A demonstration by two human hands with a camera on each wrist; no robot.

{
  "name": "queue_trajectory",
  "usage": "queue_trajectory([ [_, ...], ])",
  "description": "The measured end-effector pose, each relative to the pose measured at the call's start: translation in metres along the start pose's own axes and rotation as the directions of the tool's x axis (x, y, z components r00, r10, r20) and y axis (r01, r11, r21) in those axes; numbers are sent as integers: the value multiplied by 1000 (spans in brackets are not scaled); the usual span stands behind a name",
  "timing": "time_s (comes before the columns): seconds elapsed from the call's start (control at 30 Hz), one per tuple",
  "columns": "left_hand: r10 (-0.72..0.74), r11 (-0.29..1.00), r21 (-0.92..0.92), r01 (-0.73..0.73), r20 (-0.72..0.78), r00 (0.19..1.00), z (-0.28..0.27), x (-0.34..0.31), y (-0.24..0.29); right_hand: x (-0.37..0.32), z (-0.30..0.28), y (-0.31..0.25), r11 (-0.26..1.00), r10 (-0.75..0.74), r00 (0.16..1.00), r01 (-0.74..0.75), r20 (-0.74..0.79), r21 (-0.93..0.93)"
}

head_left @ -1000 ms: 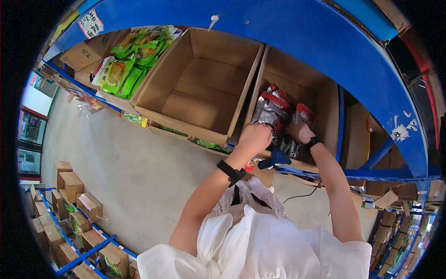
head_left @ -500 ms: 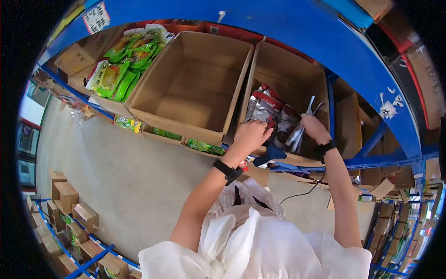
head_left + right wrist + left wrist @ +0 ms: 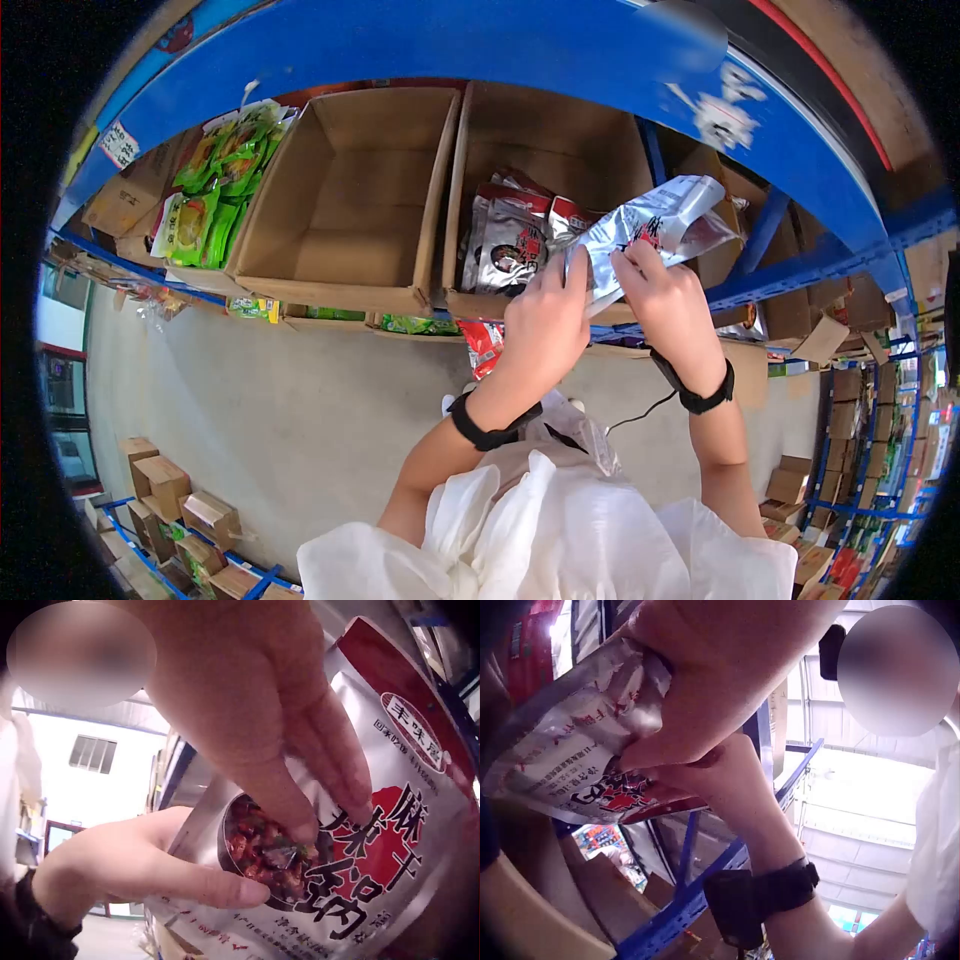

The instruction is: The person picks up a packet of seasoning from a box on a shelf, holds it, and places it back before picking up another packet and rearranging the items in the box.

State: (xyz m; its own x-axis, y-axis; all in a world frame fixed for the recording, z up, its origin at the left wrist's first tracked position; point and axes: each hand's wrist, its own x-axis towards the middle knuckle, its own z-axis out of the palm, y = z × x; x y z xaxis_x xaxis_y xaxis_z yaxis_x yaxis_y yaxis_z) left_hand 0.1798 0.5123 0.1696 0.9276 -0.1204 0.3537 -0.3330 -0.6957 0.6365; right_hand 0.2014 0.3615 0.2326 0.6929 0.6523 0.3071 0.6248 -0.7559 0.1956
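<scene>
Both hands hold a silver food pouch (image 3: 655,205) with black and red lettering, raised over the front right corner of a cardboard box (image 3: 560,125). My left hand (image 3: 548,325) grips its left end, thumb on the printed face in the right wrist view. My right hand (image 3: 675,310) pinches the pouch near its middle. A round picture of a cooked dish (image 3: 262,851) and a red top band (image 3: 367,652) show on it in the right wrist view. Several silver and red pouches (image 3: 510,245) stand inside the box, left of the raised one.
A second cardboard box (image 3: 335,292) with a bare bottom stands to the left, then a heap of green pouches (image 3: 195,220). A blue shelf beam (image 3: 430,45) crosses above the boxes. A red packet (image 3: 483,345) shows below the box's front edge.
The right hand has lifted the silver pouch up out of the box. The left hand has left the pouches in the box and taken hold of the raised one. The head view has swung right.
</scene>
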Motion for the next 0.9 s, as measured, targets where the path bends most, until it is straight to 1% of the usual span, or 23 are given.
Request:
queue_trajectory([
  [0.03,-16,999,-33,17,30,999,-3,-6,7,-9,-8,0,1000,-21,1000,21,-10,-16],
  [0.07,121,993,-2,-121,-83,989,-1,-12,10,-19,-16,-1,999,-44,999,43,-22,-33],
  [0.17,155,986,-60,-156,-26,988,-3,-37,35,-54,-41,0,996,-92,995,92,-33,-12],
  [0.2,176,981,-77,-179,-43,983,0,-45,43,-64,-46,2,990,-135,985,129,-110,-60],
  [0.3,191,982,-2,-191,8,982,9,-70,88,-110,-60,18,986,-164,972,168,-170,7],
  [0.33,278,960,52,-276,-17,961,20,-77,100,-128,-63,25,984,-173,969,178,-176,14],
  [0.43,185,964,171,-201,109,977,37,-103,169,-181,-78,50,974,-202,967,216,-157,74],
  [0.47,142,959,220,-179,175,974,42,-112,192,-197,-81,59,964,-240,950,257,-200,62],
  [0.57,130,921,347,-174,147,981,70,-138,243,-251,-94,75,948,-259,916,302,-307,100],
  [0.6,136,919,347,-188,170,976,76,-141,257,-271,-97,81,951,-259,920,297,-295,92],
  [0.67,142,915,342,-212,219,965,84,-147,279,-303,-103,95,956,-252,907,287,-339,58],
  [0.77,166,958,194,-210,223,961,112,-150,314,-338,-102,118,961,-247,884,276,-397,16],
  [0.8,125,982,109,-154,238,963,123,-151,323,-348,-101,125,962,-248,877,273,-411,4],
  [0.87,48,998,-62,-33,269,962,152,-148,334,-362,-104,135,965,-253,892,261,-375,-32],
  [0.9,88,989,-140,-56,239,967,167,-145,339,-367,-105,139,966,-256,897,254,-359,-54],
])
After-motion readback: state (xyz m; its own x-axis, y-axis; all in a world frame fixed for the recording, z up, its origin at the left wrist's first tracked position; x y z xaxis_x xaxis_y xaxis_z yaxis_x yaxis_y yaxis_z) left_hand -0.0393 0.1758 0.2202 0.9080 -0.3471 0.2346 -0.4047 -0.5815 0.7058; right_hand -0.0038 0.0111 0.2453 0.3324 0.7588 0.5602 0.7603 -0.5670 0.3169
